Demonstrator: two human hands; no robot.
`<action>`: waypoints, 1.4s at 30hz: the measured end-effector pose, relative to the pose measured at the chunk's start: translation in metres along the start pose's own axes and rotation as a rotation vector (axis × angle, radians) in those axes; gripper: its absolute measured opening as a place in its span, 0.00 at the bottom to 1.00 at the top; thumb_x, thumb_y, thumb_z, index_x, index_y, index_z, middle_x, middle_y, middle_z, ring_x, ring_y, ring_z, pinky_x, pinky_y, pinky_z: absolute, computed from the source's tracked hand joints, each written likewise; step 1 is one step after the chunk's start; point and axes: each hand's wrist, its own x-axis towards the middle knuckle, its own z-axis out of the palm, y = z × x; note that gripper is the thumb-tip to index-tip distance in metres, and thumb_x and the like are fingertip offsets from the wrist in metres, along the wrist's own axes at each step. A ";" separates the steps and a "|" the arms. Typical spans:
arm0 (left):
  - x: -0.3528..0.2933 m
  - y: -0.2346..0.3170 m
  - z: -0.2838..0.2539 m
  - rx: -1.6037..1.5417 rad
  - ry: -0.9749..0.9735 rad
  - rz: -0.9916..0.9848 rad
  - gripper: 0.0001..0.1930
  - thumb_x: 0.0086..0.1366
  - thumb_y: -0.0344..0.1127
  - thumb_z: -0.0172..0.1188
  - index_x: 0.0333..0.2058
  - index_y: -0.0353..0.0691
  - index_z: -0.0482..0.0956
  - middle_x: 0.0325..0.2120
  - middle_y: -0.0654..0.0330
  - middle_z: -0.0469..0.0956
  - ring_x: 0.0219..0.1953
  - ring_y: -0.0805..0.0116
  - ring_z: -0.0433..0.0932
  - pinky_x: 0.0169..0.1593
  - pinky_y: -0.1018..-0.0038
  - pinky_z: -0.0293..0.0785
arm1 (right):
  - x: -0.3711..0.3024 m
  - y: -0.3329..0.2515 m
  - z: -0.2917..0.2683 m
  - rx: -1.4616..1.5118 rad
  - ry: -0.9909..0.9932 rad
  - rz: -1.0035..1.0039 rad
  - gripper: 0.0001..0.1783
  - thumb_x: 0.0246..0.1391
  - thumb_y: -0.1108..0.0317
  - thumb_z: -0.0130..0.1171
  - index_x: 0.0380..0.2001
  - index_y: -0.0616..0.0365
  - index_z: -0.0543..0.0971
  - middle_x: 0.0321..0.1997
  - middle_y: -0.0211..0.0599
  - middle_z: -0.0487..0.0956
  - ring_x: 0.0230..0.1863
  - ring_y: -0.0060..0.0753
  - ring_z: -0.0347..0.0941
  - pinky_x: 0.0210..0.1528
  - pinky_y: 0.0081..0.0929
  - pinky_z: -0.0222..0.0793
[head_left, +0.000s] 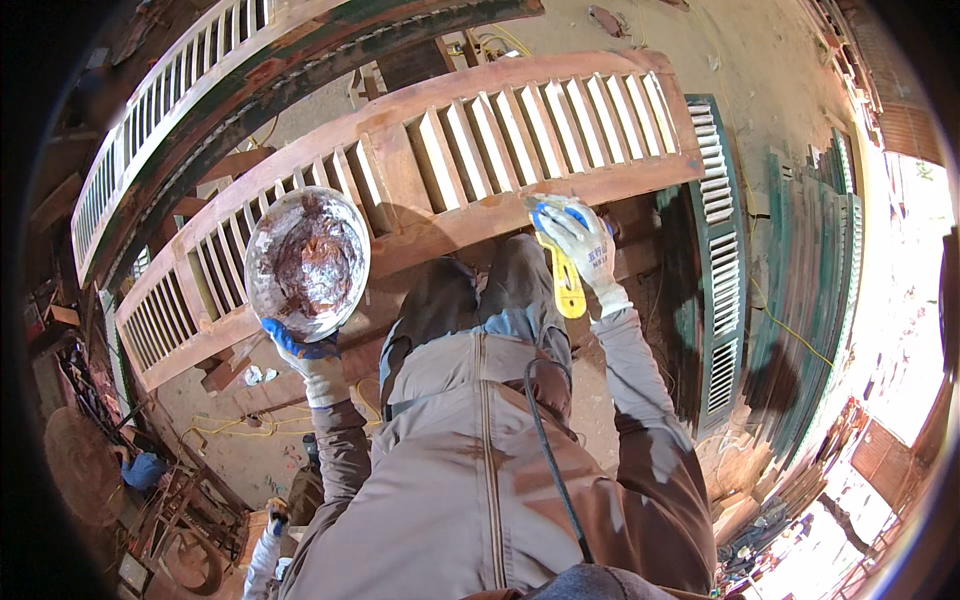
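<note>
My left hand (303,347), in a white glove with blue on it, grips the lower rim of a round metal bowl (262,262). Reddish-brown paste (318,250) is smeared over the bowl's inside. In my gloved right hand (585,240) is a putty knife (567,285) with a yellow handle, its blade end at the near rail of a louvered wooden shutter (470,212). That shutter lies across in front of my legs, its slats standing in rows between bare wood rails. The bowl hangs over the shutter's left part and hides some slats.
Another louvered shutter (150,130) lies beyond at the far left. Dark green shutters (722,260) and stacked green panels (800,290) stand on the right. Yellow cord (240,425) runs over the ground at left. A co-worker's sleeved arm (265,560) shows at the lower left.
</note>
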 end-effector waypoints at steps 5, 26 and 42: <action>0.000 -0.016 -0.016 0.503 -0.060 0.317 0.46 0.64 0.58 0.59 0.69 0.32 0.52 0.66 0.43 0.59 0.66 0.47 0.63 0.67 0.52 0.62 | -0.003 -0.012 0.001 -1.417 -0.133 -0.392 0.20 0.53 0.62 0.56 0.51 0.38 0.80 0.59 0.18 0.76 0.60 0.31 0.68 0.61 0.37 0.69; -0.041 -0.029 0.115 0.049 0.078 0.012 0.43 0.69 0.62 0.44 0.69 0.30 0.53 0.70 0.46 0.52 0.69 0.50 0.59 0.68 0.53 0.62 | -0.014 -0.070 -0.212 -1.442 0.452 -0.309 0.22 0.45 0.69 0.65 0.48 0.47 0.83 0.50 0.27 0.82 0.51 0.35 0.76 0.54 0.31 0.75; -0.058 -0.037 0.130 -0.259 0.149 -0.208 0.41 0.64 0.65 0.52 0.69 0.48 0.57 0.68 0.53 0.57 0.64 0.42 0.65 0.51 0.36 0.77 | 0.027 0.002 -0.286 -0.387 0.348 -0.176 0.21 0.56 0.65 0.52 0.54 0.40 0.80 0.60 0.22 0.76 0.61 0.27 0.69 0.58 0.32 0.70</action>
